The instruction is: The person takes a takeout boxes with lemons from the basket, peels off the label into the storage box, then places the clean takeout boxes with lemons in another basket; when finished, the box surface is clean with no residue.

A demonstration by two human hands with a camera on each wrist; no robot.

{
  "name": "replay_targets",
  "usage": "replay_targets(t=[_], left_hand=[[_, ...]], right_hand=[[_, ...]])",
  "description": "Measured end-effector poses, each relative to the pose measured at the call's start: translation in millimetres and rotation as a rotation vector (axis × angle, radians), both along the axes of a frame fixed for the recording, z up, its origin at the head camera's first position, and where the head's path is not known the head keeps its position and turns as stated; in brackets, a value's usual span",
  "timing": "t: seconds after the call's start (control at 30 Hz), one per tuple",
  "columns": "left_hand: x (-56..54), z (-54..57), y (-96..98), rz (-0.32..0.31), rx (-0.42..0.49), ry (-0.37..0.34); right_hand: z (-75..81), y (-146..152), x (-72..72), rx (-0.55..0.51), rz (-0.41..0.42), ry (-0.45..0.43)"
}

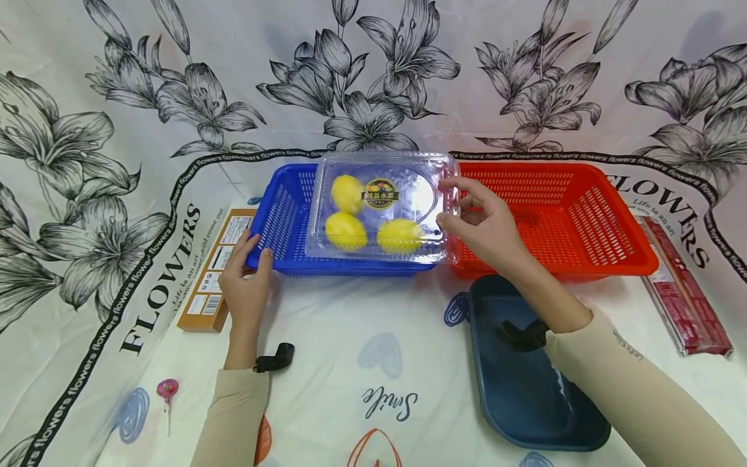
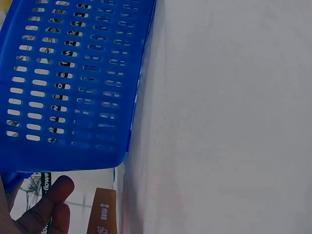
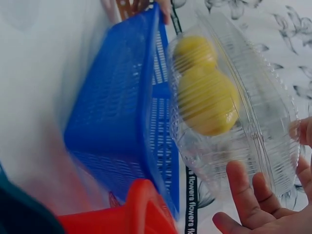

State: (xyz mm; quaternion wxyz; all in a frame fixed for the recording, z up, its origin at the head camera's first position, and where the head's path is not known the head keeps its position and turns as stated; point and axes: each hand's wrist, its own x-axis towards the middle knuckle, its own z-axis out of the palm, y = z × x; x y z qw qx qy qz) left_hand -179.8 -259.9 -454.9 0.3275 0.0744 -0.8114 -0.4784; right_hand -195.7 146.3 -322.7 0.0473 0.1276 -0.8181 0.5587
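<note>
A clear plastic fruit box [image 1: 408, 168] with three lemons [image 1: 399, 236] inside is above the blue basket [image 1: 280, 201]. My right hand [image 1: 487, 224] pinches its right edge between thumb and fingers. In the right wrist view the box [image 3: 258, 112] is tilted over the basket's opening, with two lemons [image 3: 207, 100] showing. My left hand [image 1: 245, 285] grips the front left corner of the blue basket. In the left wrist view some left fingers [image 2: 61, 190] show beside the basket's end [image 2: 73, 158]; the rest of that hand is out of frame.
A red basket [image 1: 630, 256] stands right of the blue one. Under my right forearm lies a dark blue tray [image 1: 496, 402]. A brown box [image 1: 201, 311] is at left, near a lollipop [image 1: 167, 389]. Red packets [image 1: 688, 292] lie far right.
</note>
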Motion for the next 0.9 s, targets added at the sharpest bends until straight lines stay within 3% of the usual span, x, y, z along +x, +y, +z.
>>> replay_targets(t=[0.37, 0.6, 0.9], left_hand=[[-0.6, -1.8, -0.9, -0.002, 0.013, 0.005], [-0.8, -0.5, -0.3, -0.007, 0.005, 0.026], [1.2, 1.1, 0.6, 0.001, 0.008, -0.009]], right_hand=[[-9.9, 22, 43.7, -0.012, 0.046, 0.037], [-15.9, 29, 73.0, -0.003, 0.08, 0.005], [-26.1, 30, 105.7, 0.045, 0.088, 0.012]])
